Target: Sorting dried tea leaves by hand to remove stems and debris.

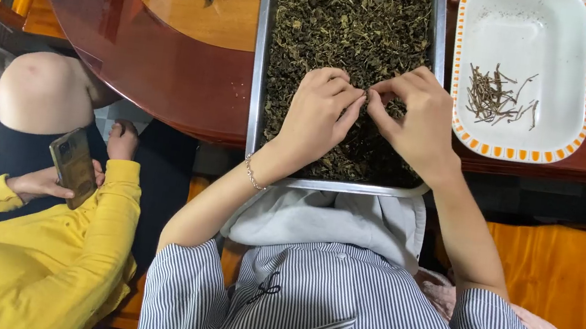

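left hand [319, 111] grip: pinched on dried leaves [349, 21] | right hand [420, 117] grip: pinched, same clump | steel tray [259, 69]

Both hands, left hand [319, 111] and right hand [420, 117], pinch dried leaves [349, 21] in a metal tray [260, 70]. Picked stems [498, 97] lie in a white dish [530, 22] beside it.

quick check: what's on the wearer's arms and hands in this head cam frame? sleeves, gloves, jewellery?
Both hands are bare, no gloves. The left hand has a thin beaded bracelet at the wrist; the right hand shows no jewellery. Both forearms are uncovered up to short sleeves of a shirt with fine blue-grey and white stripes. No rings or watch can be made out.
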